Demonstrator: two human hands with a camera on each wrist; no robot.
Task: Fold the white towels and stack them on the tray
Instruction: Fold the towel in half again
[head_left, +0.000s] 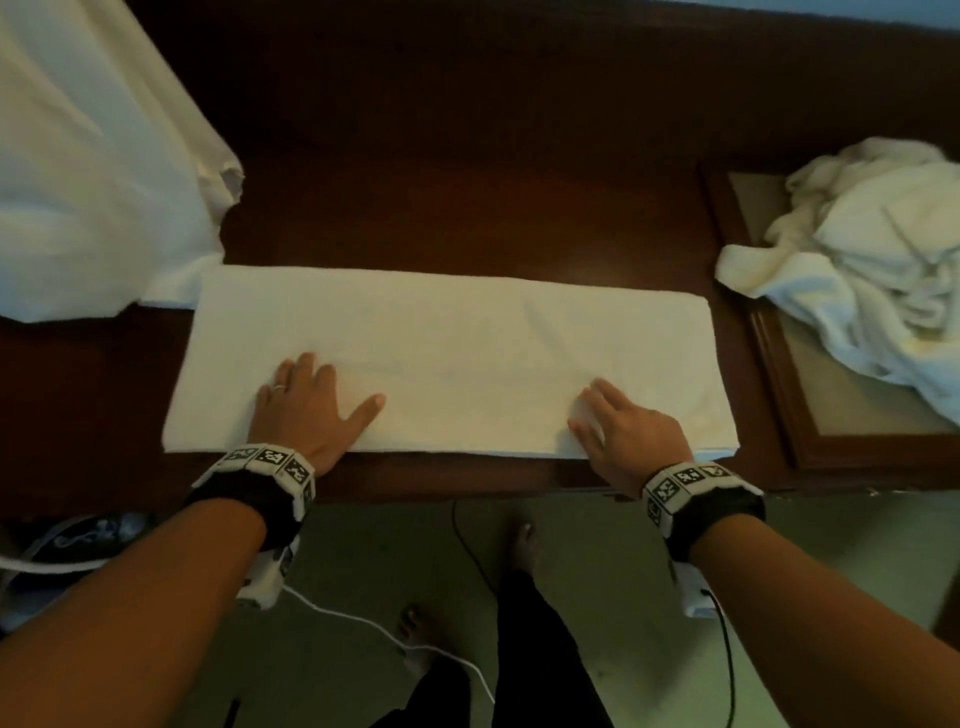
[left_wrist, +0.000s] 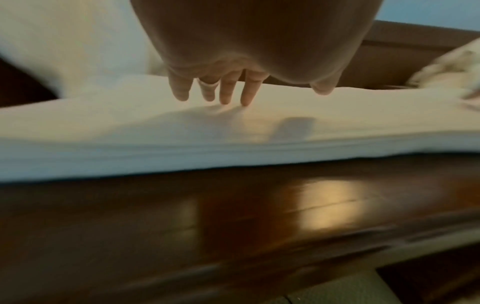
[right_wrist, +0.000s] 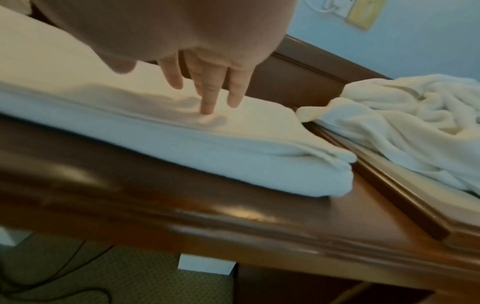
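While the fingers (left_wrist: 226, 92) of the left hand (head_left: 306, 410) lie straight and a little spread on the folded towel (head_left: 447, 358), the fingertips press the cloth and make a small dent, as the left wrist view shows. The right hand (head_left: 623, 431) does the same at the lower right part of the towel: its fingers (right_wrist: 210, 94) are straight and slightly apart, and the middle one pushes a small wrinkle into the cloth. Neither hand grips anything; both only rest flat and press.

The towel lies as a long band across the middle of the head view, on the dark wooden table (head_left: 467, 208), with its near edge close to the table edge. In the wrist views several layers show along this edge, so it is already folded lengthwise, I judge. The step in hand seems to be the smoothing of this fold.

At the right of the frame stands the tray (head_left: 810, 436), and a crumpled towel (head_left: 872, 260) lies on it, not folded. Another white cloth (head_left: 93, 156) fills the upper left.

Next, I think, one hand must take a short end and bring it over to the other end, while the other hand holds the cloth still. The tray also needs to be freed from the crumpled towel before stacking.
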